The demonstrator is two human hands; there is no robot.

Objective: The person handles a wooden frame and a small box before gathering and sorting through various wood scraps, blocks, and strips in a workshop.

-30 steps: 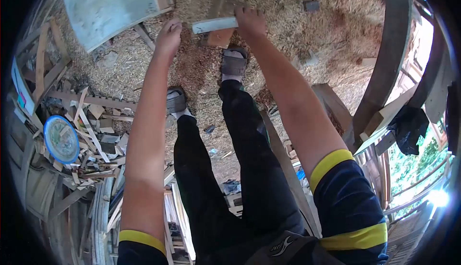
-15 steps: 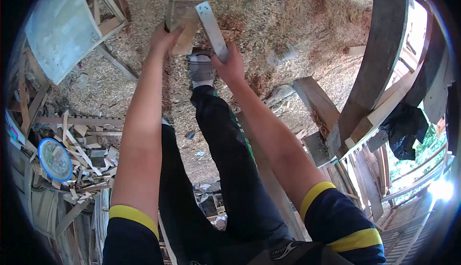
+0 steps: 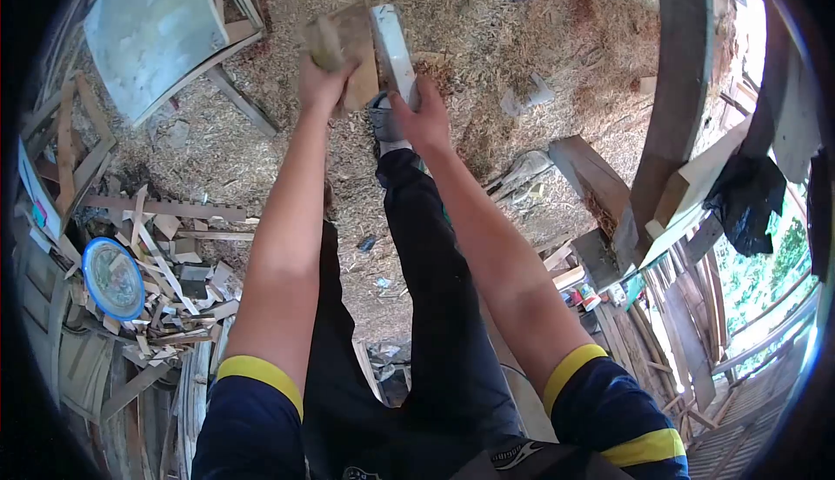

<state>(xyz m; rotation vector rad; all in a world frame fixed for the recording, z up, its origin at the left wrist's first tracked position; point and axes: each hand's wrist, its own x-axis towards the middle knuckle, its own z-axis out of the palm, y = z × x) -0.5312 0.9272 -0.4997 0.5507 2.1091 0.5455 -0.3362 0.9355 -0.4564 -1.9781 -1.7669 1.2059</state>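
My left hand point(image 3: 323, 87) is closed on a brown piece of wood point(image 3: 362, 82), its thumb along the near edge. The far end of what it holds is smeared by motion, with a narrow yellowish part standing up from it. Just to the right, my right hand point(image 3: 424, 116) grips the lower end of a narrow whitish wooden block point(image 3: 394, 45), fingers and thumb on its sides. The two pieces lie side by side, their edges close together. Below them shows my grey shoe point(image 3: 381, 119) on the sawdust-covered ground.
Wood shavings point(image 3: 504, 54) cover the ground. A pale panel point(image 3: 156, 32) leans at upper left, above a heap of wood scraps point(image 3: 187, 284) with a blue-rimmed round dish point(image 3: 113, 278). Large curved boards point(image 3: 674, 71) stand at right beside a black plastic bag point(image 3: 746, 206).
The wood in my left hand has turned, and its far end is blurred. My two hands have come a little closer together. The whole view has shifted slightly.
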